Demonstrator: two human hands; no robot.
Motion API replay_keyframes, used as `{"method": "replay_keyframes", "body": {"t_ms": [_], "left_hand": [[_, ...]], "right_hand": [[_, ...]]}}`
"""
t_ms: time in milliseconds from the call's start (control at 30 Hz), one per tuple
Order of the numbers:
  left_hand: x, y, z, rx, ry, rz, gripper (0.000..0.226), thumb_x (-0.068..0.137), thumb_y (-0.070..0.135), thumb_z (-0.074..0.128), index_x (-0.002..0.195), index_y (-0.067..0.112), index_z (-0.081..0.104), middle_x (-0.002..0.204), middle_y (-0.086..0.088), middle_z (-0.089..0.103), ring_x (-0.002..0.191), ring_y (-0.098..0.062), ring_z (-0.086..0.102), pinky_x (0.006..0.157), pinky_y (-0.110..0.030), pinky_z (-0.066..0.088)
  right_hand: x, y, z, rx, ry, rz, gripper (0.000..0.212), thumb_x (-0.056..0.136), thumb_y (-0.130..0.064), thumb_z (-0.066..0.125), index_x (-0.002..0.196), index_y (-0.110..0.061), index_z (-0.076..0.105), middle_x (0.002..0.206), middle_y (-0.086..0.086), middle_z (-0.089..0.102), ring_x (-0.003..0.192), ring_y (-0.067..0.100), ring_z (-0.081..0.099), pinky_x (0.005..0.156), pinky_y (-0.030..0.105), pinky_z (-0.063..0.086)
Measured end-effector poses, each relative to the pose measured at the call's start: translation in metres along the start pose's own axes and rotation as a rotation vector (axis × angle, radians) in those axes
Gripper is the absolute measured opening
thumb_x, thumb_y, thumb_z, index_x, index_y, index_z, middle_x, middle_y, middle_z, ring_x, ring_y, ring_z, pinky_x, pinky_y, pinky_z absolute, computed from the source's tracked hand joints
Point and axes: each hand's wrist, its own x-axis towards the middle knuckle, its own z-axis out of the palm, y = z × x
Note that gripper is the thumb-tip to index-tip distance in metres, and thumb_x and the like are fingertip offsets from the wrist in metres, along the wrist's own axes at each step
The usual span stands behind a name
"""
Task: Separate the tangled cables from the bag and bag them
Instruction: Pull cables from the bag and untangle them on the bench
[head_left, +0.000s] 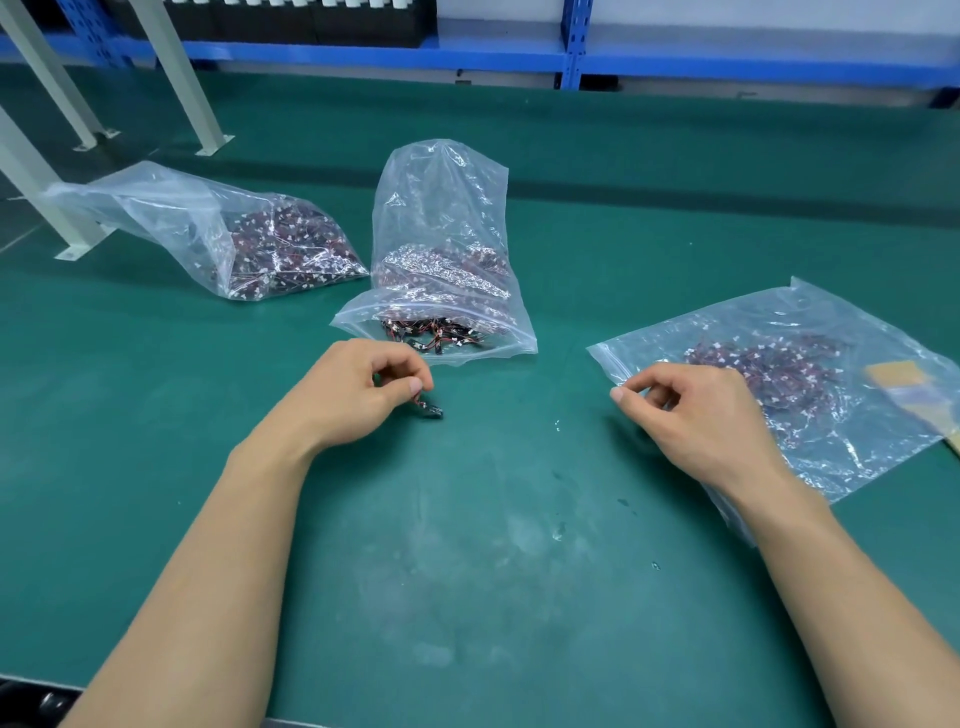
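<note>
One cable (429, 410) pinched under left hand (358, 395) fingers; right hand (698, 418) fingers apparently pinch flat bag (883, 452) edge.

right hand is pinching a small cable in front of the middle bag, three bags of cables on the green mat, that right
No, the head view shows the left hand pinching the small cable in front of the middle bag; the right hand is at the flat bag. Three bags of cables on the green mat is correct.
</note>
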Motion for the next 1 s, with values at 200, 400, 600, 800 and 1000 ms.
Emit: {"method": "replay_keyframes", "body": {"t_ms": [200, 400, 600, 800, 1000], "left_hand": [[0.000, -0.003, -0.005, 0.113, -0.036, 0.050, 0.018, 0.086, 0.020, 0.077, 0.084, 0.038, 0.077, 0.084, 0.011, 0.069, 0.071, -0.012, 0.051, 0.069, -0.025, 0.044], [0.011, 0.000, 0.004, 0.184, 0.240, 0.018, 0.011, 0.088, 0.027, 0.073, 0.095, 0.034, 0.077, 0.065, 0.029, 0.059, 0.063, 0.002, 0.050, 0.064, -0.021, 0.042], [0.036, 0.009, 0.023, 0.322, 0.403, -0.135, 0.014, 0.086, 0.043, 0.071, 0.092, 0.031, 0.077, 0.070, 0.016, 0.062, 0.080, -0.017, 0.060, 0.066, -0.029, 0.042], [0.039, 0.012, 0.026, 0.425, 0.445, -0.132, 0.009, 0.087, 0.036, 0.067, 0.089, 0.033, 0.076, 0.082, 0.013, 0.072, 0.085, -0.026, 0.066, 0.063, -0.030, 0.043], [0.027, 0.011, 0.018, 0.347, 0.487, -0.049, 0.007, 0.087, 0.035, 0.067, 0.081, 0.034, 0.072, 0.068, 0.019, 0.060, 0.073, -0.015, 0.059, 0.058, -0.027, 0.036]], "right_hand": [[0.000, -0.001, 0.000, 0.007, 0.000, 0.004, 0.017, 0.087, -0.036, 0.073, 0.072, -0.030, 0.071, 0.063, -0.020, 0.062, 0.058, 0.007, 0.057, 0.062, 0.033, 0.050], [-0.001, -0.001, -0.001, 0.011, 0.001, 0.004, 0.016, 0.087, -0.037, 0.073, 0.073, -0.029, 0.071, 0.064, -0.021, 0.061, 0.058, 0.007, 0.058, 0.064, 0.035, 0.052], [0.000, -0.002, 0.000, 0.004, 0.003, 0.005, 0.015, 0.087, -0.038, 0.073, 0.074, -0.029, 0.072, 0.067, -0.024, 0.062, 0.061, 0.007, 0.060, 0.065, 0.034, 0.052], [-0.001, -0.001, 0.000, 0.002, 0.006, -0.004, 0.015, 0.087, -0.037, 0.073, 0.075, -0.029, 0.072, 0.066, -0.023, 0.062, 0.061, 0.006, 0.059, 0.063, 0.031, 0.050], [0.000, 0.000, 0.000, 0.005, 0.006, 0.000, 0.015, 0.087, -0.037, 0.073, 0.075, -0.029, 0.072, 0.064, -0.023, 0.062, 0.060, 0.005, 0.059, 0.062, 0.030, 0.049]]}}
